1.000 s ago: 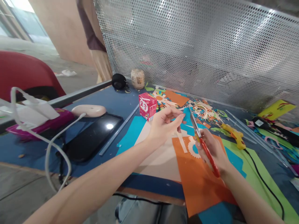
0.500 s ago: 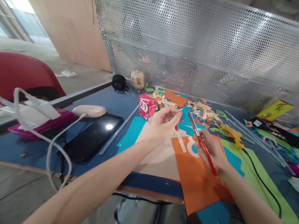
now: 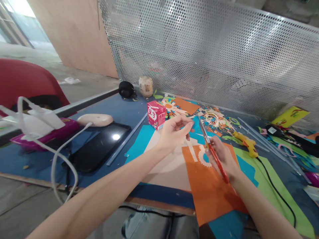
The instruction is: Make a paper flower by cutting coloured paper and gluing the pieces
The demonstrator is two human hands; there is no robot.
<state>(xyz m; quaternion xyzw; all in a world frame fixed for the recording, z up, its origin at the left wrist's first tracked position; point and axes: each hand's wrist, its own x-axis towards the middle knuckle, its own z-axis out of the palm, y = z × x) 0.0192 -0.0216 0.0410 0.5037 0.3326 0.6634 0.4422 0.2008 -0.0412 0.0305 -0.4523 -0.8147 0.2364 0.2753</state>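
- Flat black phone (image 3: 99, 147) left; pink cardboard box (image 3: 156, 115) far; yellow plastic glue gun (image 3: 246, 143) right.
- Right hand (image 3: 224, 155) grips red-handled metal scissors (image 3: 215, 154).
- Left hand (image 3: 174, 132), left of them, pinches beside bright-blue paper (image 3: 196, 126); whether holding it, unclear.

A pair of scissors (image 3: 211, 149) with red handles and silver blades slants in the right hand (image 3: 221, 157), handles toward the worktop's (image 3: 159, 198) near edge, tips toward its far edge, beside bright blue paper (image 3: 196, 125) pinched in the left hand (image 3: 175, 131).
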